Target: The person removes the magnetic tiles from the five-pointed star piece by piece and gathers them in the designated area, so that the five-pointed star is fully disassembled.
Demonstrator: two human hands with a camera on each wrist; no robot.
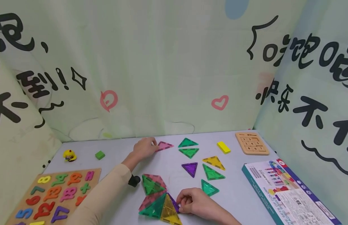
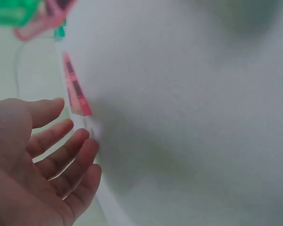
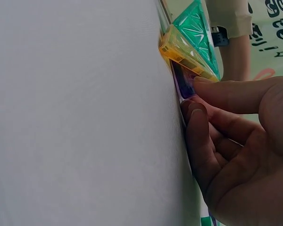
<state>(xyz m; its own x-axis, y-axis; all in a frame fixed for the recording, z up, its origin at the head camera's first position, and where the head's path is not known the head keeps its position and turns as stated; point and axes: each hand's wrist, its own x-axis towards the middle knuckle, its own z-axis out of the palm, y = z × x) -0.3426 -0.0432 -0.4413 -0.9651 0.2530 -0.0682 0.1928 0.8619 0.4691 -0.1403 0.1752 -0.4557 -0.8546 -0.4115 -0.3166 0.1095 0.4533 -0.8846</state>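
Grey table [image 1: 241, 193], pink triangle [image 1: 164, 146] at left hand [image 1: 144, 147] fingertips

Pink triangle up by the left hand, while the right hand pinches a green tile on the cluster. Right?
Not green: the right hand pinches the purple tile, as the right wrist view shows. The pink triangle does lie by the left hand.

Number puzzle board [image 1: 54, 195], yellow block [image 1: 223, 147], boxed set [image 1: 286, 190].

Head view high, facing down over table [image 1: 241, 193], wrist views close, sharing tabletop.
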